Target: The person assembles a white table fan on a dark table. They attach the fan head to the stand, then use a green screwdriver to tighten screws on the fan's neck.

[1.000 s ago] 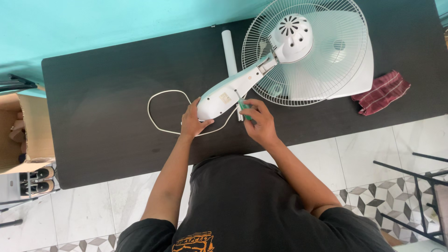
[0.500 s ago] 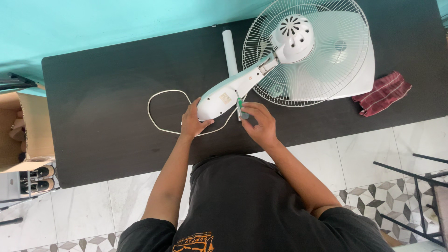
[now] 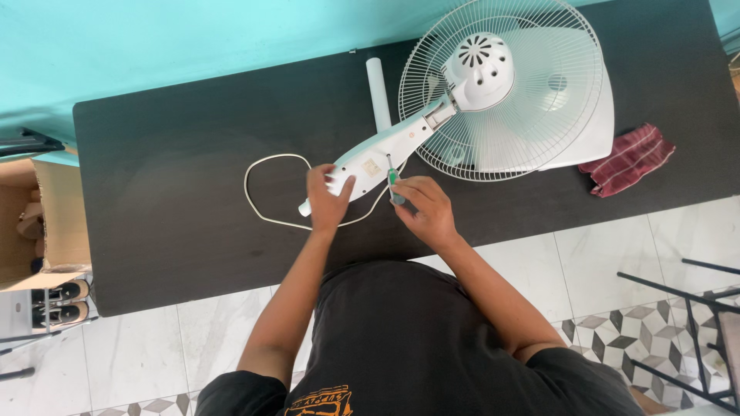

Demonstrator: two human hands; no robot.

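Table: a long dark, near-black rectangular tabletop [image 3: 193, 123] seen from straight above, set against a turquoise wall; pale floor tiles lie below its near edge.
Fan: a white plastic electric fan [image 3: 493, 92] lying across the right half of the table, its round wire grille over a broad white base, the domed motor housing facing up.
Fan neck: the fan's white tapered plastic stem [image 3: 378, 154] runs from the motor down and left toward the person, ending between the two hands.
Cord: a thin white power cord [image 3: 258, 189] loops on the table just left of the stem's end.
Cloth: a crumpled dark red striped rag [image 3: 628, 159] beside the fan's base, at the right.
Tube: a short white plastic tube [image 3: 377, 88] lying on the table behind the stem.
Left hand: the left hand [image 3: 327, 196] grips the narrow end of the stem, fingers curled over it and thumb against its side.
Right hand: the right hand [image 3: 422, 208] has its fingers pinched together round a tool's handle.
Screwdriver: a small green-handled screwdriver [image 3: 393, 179], tip touching the stem.
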